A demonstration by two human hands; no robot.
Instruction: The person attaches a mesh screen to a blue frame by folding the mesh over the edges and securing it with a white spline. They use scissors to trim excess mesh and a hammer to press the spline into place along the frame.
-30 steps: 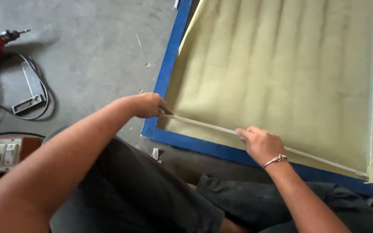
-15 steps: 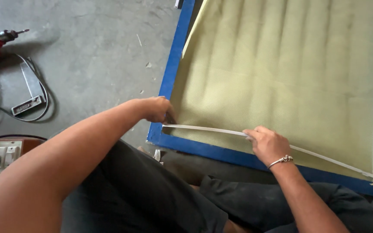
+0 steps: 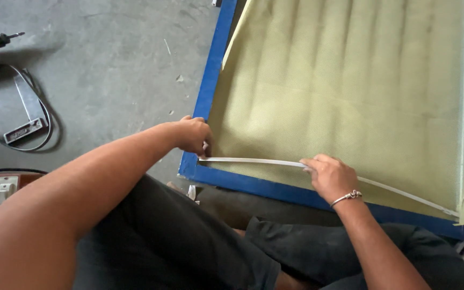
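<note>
Concrete floor (image 3: 108, 64); both hands (image 3: 191, 135) (image 3: 331, 176) pinching white strip (image 3: 253, 161) (lengthwise along blue frame's (image 3: 253, 185) near edge).

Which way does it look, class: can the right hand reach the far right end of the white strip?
Probably yes: the right hand already rests on the white strip, and nothing lies on it toward that end.

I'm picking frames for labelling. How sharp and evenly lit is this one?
Head view: soft, even daylight; the left hand and right hand on the white strip look fairly sharp; the near forearm is blurred; no glare on the mesh.
</note>
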